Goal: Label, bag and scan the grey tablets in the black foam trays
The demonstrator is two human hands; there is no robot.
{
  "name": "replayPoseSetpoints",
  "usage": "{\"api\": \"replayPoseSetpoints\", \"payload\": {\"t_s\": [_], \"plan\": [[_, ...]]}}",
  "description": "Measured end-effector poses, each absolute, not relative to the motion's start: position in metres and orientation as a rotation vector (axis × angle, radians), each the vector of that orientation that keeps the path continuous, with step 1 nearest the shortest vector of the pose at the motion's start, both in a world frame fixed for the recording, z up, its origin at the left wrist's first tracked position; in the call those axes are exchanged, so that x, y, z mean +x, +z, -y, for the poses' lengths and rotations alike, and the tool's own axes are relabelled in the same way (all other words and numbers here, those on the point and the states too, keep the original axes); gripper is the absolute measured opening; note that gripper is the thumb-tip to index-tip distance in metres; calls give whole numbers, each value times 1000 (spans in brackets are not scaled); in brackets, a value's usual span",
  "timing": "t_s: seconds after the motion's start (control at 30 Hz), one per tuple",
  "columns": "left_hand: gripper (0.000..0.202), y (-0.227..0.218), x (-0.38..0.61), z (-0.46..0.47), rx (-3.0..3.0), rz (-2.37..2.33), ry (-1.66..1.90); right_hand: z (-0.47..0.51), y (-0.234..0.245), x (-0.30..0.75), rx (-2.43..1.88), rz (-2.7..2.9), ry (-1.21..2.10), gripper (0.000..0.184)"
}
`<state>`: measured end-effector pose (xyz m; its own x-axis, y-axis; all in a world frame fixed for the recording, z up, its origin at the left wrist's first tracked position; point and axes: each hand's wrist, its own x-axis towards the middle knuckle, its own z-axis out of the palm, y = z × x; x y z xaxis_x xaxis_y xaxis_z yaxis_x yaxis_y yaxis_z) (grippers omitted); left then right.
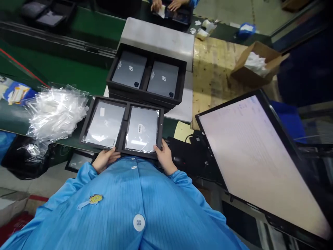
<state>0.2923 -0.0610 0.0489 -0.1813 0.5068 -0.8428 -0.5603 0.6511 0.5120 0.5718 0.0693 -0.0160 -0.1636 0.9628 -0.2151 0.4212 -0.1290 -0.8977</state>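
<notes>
A black tray (126, 119) with two compartments lies right in front of my blue coat. Each compartment holds a grey tablet in a clear plastic bag, the left one (105, 124) and the right one (142, 129). My left hand (105, 159) grips the tray's near edge at the left. My right hand (164, 157) grips the near right corner, thumb on the right bagged tablet. Both hands are closed on the tray.
A stack of black trays (147, 75) with two unbagged grey tablets stands just beyond. A heap of clear plastic bags (55, 113) lies at the left. A large tilted monitor (256, 154) fills the right. A cardboard box (257, 64) sits far right. Another person's hands (166, 5) work at the top.
</notes>
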Motion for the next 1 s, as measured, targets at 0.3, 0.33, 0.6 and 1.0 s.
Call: {"api": "replayPoseSetpoints", "payload": {"t_s": [0.3, 0.33, 0.6, 1.0], "plan": [[38, 79, 193, 42, 1076, -2262, 642, -52, -23, 556, -1736, 1842, 914, 83], [41, 78, 184, 31, 1136, -2354, 506, -50, -19, 554, -1718, 1861, 836, 84], [43, 80, 186, -26, 1396, -2459, -336, -44, 29, 510, -1114, 2089, 618, 26], [47, 63, 112, -119, 1812, -2197, -181, -30, 37, 378, -748, 2261, 1153, 16]]}}
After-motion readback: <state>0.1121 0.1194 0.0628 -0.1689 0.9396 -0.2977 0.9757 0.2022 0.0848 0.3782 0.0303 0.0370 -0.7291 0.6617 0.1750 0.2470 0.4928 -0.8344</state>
